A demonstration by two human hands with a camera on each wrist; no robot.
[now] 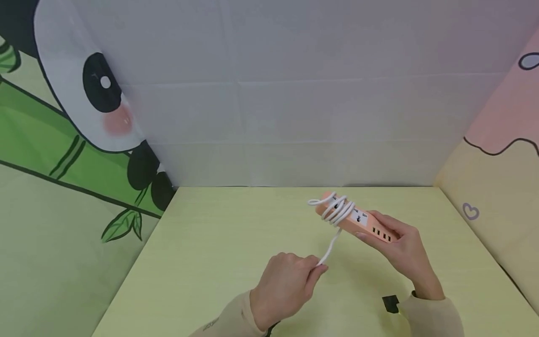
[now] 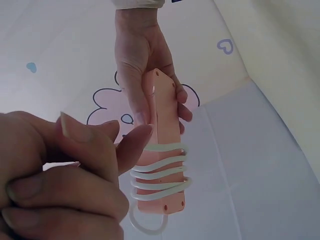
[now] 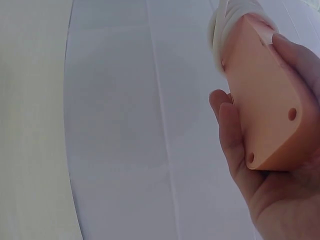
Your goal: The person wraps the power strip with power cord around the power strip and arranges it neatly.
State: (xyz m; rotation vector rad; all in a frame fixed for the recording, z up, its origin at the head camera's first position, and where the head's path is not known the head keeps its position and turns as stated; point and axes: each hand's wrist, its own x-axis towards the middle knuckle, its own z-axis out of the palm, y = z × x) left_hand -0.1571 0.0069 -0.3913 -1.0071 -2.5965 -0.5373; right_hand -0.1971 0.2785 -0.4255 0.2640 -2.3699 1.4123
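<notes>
An orange-pink power strip (image 1: 365, 223) with sockets and several USB ports is held up above the table, tilted. My right hand (image 1: 402, 245) grips its USB end, thumb on one side and fingers on the other. Several turns of white cord (image 1: 338, 210) are wound round the far end, as the left wrist view shows from the underside (image 2: 167, 120). Below the strip, my left hand (image 1: 288, 285) pinches the cord's running length (image 1: 330, 245) between thumb and curled forefinger. The plug is not visible.
The pale yellow tabletop (image 1: 202, 243) lies beneath both hands. A small black patch (image 1: 390, 304) is beside the right sleeve. A plain grey-white wall (image 1: 294, 117) stands behind, with cartoon-printed panels at left (image 1: 63, 187) and right (image 1: 497, 187).
</notes>
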